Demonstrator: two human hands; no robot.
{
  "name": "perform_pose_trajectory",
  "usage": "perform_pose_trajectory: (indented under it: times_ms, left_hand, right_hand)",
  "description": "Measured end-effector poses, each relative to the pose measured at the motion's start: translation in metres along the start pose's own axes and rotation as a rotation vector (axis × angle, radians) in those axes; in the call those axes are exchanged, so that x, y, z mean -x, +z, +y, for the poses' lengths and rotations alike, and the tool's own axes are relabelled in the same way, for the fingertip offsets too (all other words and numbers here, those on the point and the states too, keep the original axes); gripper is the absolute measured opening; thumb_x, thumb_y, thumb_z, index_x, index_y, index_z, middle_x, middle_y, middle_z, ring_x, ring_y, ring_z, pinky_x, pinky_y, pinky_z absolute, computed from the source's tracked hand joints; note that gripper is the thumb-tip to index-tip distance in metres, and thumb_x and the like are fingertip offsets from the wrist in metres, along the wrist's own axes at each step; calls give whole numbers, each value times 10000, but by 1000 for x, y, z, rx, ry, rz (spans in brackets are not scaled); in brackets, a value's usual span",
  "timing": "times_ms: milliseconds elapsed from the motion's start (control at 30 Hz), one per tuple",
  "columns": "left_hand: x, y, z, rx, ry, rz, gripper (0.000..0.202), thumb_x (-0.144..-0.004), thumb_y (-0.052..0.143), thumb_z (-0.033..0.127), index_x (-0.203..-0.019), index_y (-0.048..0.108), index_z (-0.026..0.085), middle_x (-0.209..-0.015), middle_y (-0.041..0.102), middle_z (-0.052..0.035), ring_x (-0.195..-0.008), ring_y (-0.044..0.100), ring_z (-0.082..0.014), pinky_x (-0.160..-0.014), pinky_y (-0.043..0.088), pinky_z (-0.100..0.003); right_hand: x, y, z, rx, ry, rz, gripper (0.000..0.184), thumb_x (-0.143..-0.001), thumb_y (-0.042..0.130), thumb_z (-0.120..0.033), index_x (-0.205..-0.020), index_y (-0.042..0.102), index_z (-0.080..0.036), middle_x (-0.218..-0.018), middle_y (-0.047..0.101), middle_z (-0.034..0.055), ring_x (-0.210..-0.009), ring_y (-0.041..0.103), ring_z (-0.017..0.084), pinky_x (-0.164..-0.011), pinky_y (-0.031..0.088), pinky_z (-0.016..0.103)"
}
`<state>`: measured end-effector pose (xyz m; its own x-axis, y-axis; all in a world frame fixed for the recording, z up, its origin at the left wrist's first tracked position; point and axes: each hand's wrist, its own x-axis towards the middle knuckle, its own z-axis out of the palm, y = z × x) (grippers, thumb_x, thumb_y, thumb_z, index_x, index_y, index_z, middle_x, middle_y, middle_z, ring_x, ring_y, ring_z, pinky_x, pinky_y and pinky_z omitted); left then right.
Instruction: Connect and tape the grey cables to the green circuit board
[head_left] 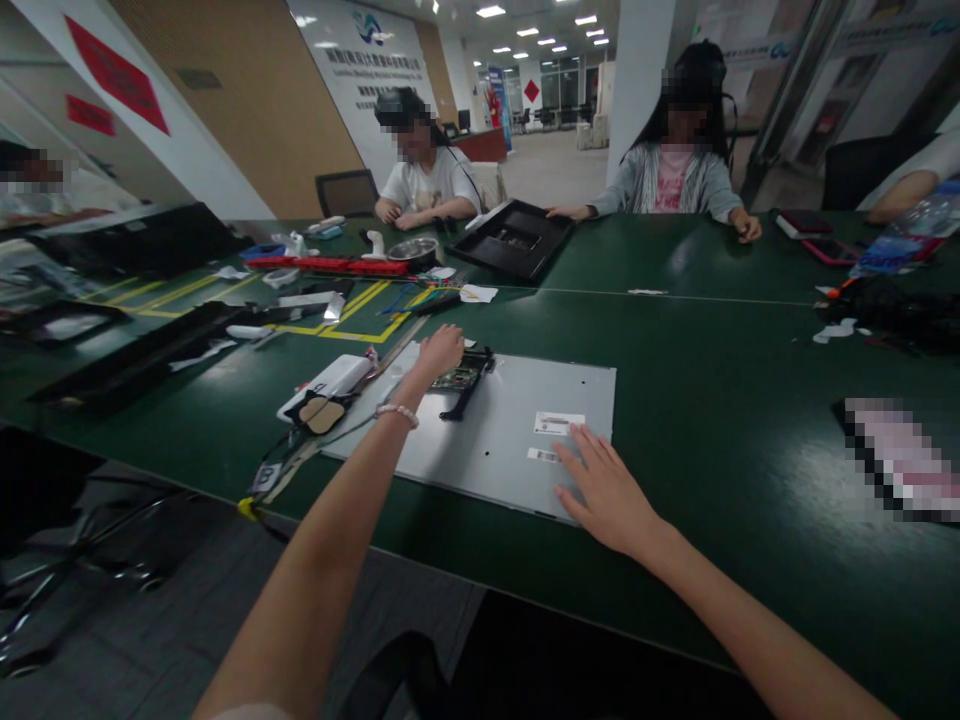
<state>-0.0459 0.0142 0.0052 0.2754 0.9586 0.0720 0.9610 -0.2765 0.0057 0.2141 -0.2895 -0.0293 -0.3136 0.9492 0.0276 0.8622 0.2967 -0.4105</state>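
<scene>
A flat silver display panel [517, 400] lies on the green table in front of me, with white barcode labels [559, 423] on its right part. On its far left part sits a green circuit board [461, 374] beside a black bracket [470, 393]. My left hand [441, 352] is over the board's far edge, its fingers curled down and closed; what they hold, if anything, is hidden. My right hand [600, 485] rests at the panel's right front corner, fingers spread beside the labels.
A white power bank [330, 385] and cables lie left of the panel. Black frame parts [150, 350] are farther left. Across the table, a person's hand touches a black housing [514, 240]. Colored wires [427, 300] lie behind the panel; a blurred phone-like object [900, 455] lies right.
</scene>
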Motion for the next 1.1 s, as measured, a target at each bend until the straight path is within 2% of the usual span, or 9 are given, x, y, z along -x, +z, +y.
perform_pose_trajectory:
  times_ms: [133, 267, 367, 567, 767, 867, 1000, 1100]
  left_hand:
    - [20, -18, -52, 45, -34, 17, 494, -864, 394, 156, -1322, 576, 132, -1394, 565, -107, -1314, 493, -223, -1112, 357, -315]
    - [44, -20, -102, 70, -93, -55, 509, -779, 539, 223, -1277, 617, 158, -1306, 633, -89, -1202, 584, -256, -1051, 417, -314]
    - [55, -13, -119, 113, -90, -133, 498, -730, 607, 275, -1219, 657, 195, -1179, 695, -78, -1068, 649, -261, -938, 481, -299]
    - [56, -10, -116, 145, -102, -101, 321, -686, 608, 234, -977, 743, 227, -928, 733, -55, -862, 667, -249, -791, 496, -298]
    - [50, -32, -122, 289, -118, -95, 193, -662, 659, 135, -831, 750, 152, -707, 683, 13, -691, 567, -147, -708, 436, -225]
    - [40, -46, -122, 344, -132, -38, 161, -708, 677, 148, -848, 742, 100, -688, 678, 24, -683, 528, -114, -695, 414, -197]
    - [9, -54, -97, 472, -157, 126, 303, -831, 614, 282, -1020, 718, 69, -847, 711, -19, -716, 541, -104, -661, 426, -188]
    - [-21, -45, -65, 558, -199, 218, 368, -833, 571, 307, -1071, 710, 64, -898, 720, -72, -703, 586, -126, -614, 457, -210]
  right_hand:
    - [0, 1, 1, -3, -8, 1, 603, -986, 378, -466, -1514, 349, -178, -1632, 165, 131, -1498, 104, 272, -1198, 154, 476]
    - [1, 1, 0, 4, -16, 8, 594, -982, 397, -450, -1500, 376, -159, -1624, 191, 146, -1495, 124, 287, -1199, 161, 471]
    - [3, 2, 0, 11, -19, 7, 599, -984, 393, -454, -1499, 378, -148, -1622, 190, 157, -1495, 126, 291, -1199, 159, 476]
    - [6, 4, 1, 8, -9, -2, 613, -995, 349, -497, -1516, 350, -173, -1628, 178, 136, -1498, 110, 274, -1198, 159, 483]
    - [5, 6, 0, 14, -2, 1, 615, -995, 345, -499, -1520, 342, -177, -1629, 177, 133, -1498, 107, 268, -1198, 160, 483]
    - [5, 5, 0, 5, 5, -2, 612, -994, 349, -501, -1519, 346, -187, -1633, 170, 116, -1498, 113, 270, -1199, 161, 484]
    - [4, 5, 0, -6, 8, -8, 615, -990, 355, -504, -1526, 329, -204, -1640, 147, 100, -1497, 116, 274, -1197, 163, 494]
    - [2, 4, 0, -7, 3, -9, 616, -990, 354, -503, -1525, 331, -199, -1639, 139, 110, -1498, 106, 271, -1197, 161, 493]
